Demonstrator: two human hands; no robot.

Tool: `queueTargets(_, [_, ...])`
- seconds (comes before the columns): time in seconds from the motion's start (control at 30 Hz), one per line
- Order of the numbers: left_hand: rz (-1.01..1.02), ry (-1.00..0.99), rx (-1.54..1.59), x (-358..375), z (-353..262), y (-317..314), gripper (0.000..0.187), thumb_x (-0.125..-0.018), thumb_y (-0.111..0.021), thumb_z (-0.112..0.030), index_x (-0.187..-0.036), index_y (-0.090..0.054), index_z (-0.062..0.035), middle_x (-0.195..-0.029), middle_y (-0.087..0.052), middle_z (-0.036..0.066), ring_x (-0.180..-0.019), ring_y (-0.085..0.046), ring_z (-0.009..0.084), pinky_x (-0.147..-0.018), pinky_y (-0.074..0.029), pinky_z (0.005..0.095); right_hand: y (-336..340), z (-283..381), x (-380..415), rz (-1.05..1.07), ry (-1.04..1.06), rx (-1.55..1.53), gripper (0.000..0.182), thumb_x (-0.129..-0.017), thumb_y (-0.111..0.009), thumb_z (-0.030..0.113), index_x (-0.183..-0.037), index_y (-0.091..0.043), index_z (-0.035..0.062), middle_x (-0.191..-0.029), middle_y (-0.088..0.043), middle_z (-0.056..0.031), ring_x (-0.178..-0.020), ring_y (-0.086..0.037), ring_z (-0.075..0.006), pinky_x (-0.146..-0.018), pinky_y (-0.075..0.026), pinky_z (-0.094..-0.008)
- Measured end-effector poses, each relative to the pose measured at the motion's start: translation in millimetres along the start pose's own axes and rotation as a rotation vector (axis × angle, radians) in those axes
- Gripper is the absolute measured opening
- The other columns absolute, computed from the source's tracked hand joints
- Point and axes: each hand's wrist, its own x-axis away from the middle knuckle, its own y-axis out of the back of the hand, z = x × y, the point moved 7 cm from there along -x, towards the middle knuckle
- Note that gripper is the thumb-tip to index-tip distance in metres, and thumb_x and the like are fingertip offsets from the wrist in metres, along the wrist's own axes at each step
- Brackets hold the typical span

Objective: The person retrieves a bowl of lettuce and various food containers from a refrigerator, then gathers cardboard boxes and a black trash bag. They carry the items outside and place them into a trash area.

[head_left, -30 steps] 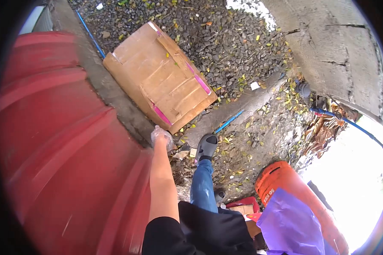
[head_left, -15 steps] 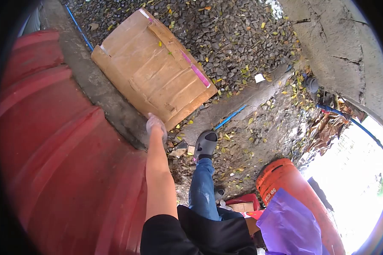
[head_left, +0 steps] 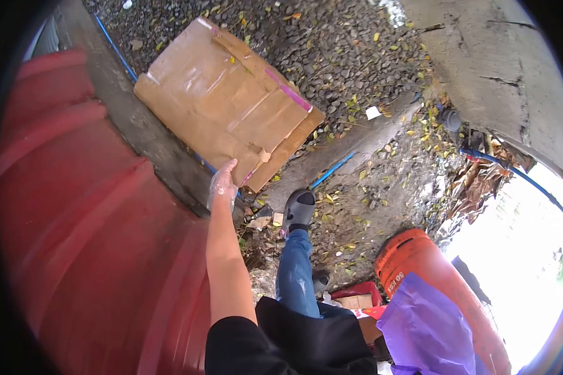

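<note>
My left hand (head_left: 221, 185), in a clear plastic glove, grips the near left corner of a flattened cardboard box (head_left: 213, 106). A fingertip shows on top of the board; the rest of the grip is partly hidden. The brown cardboard carries a strip of purple tape near its right side, and a torn flap stands up at its near edge. It lies across dark gravel and a concrete ledge. At the lower right a purple plastic bag (head_left: 428, 328) hangs close to my body. My right hand is not visible.
Red ribbed metal sheeting (head_left: 87, 237) fills the left side. An orange cylinder (head_left: 419, 262) lies at the lower right, beside a red container (head_left: 360, 294). A blue pipe (head_left: 331, 170) crosses the ground by my grey clog (head_left: 299, 209). Dark gravel (head_left: 350, 69) lies beyond.
The near end of the cardboard has been lifted and shifted, its lower layer now showing along the near edge. My left hand has moved slightly left and up with its corner.
</note>
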Motion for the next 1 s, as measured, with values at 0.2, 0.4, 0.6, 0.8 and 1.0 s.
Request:
queueTargets(0.2, [-0.078, -0.238, -0.257, 117.3, -78.3, -68.2, 0.050, -0.072, -0.071, -0.022, -0.112, -0.058, 0.0047, -0.116, -0.058, 0.015, -0.101, -0.056, 0.0263, -0.093, -0.040, 0.0323, -19.7, -29.1, 25.9, -0.047, 0.037, -0.099, 0.027, -0.078, -0.056, 0.023, -0.104, -0.058, 0.0129, -0.111, -0.057, -0.0111, -0.108, -0.050, -0.0314, -0.085, -0.039, -0.0563])
queueTargets(0.4, [-0.191, -0.391, -0.430, 298.6, -141.7, -136.1, 0.038, -0.072, -0.070, -0.022, -0.098, -0.063, 0.0054, -0.108, -0.062, 0.017, -0.096, -0.056, 0.0259, -0.088, -0.041, 0.0325, -68.3, -86.4, 85.5, -0.078, 0.061, -0.205, 0.030, -0.078, -0.057, 0.023, -0.106, -0.058, 0.0139, -0.113, -0.056, -0.0106, -0.111, -0.049, -0.0311, -0.086, -0.037, -0.0576])
queueTargets(0.6, [0.132, -0.738, -0.837, 346.2, -110.1, -148.5, 0.030, -0.072, -0.068, -0.025, -0.090, -0.067, -0.0017, -0.090, -0.066, 0.013, -0.074, -0.060, 0.0259, -0.070, -0.048, 0.0394, -194.2, -172.6, 156.9, -0.080, 0.031, -0.278, 0.033, -0.078, -0.058, 0.024, -0.109, -0.059, 0.0148, -0.116, -0.056, -0.0102, -0.113, -0.048, -0.0307, -0.088, -0.036, -0.0590])
queueTargets(0.8, [0.113, -0.635, -1.137, 466.1, -13.1, -135.4, 0.028, -0.067, -0.069, -0.030, -0.081, -0.069, -0.0052, -0.084, -0.067, 0.012, -0.071, -0.062, 0.0253, -0.068, -0.049, 0.0393, -403.0, -247.5, 245.9, 0.050, -0.079, -0.247, 0.036, -0.077, -0.059, 0.024, -0.112, -0.059, 0.0157, -0.119, -0.055, -0.0098, -0.116, -0.047, -0.0303, -0.089, -0.035, -0.0603])
queueTargets(1.0, [0.257, -0.830, -1.246, 641.4, 79.4, -81.0, 0.013, -0.062, -0.071, -0.017, -0.064, -0.063, -0.0073, -0.064, -0.061, 0.007, -0.055, -0.055, 0.0195, -0.053, -0.046, 0.0349, -606.5, -237.2, 356.2, 0.315, -0.194, -0.229, 0.038, -0.077, -0.059, 0.025, -0.115, -0.059, 0.0166, -0.122, -0.055, -0.0093, -0.118, -0.046, -0.0300, -0.090, -0.034, -0.0617])
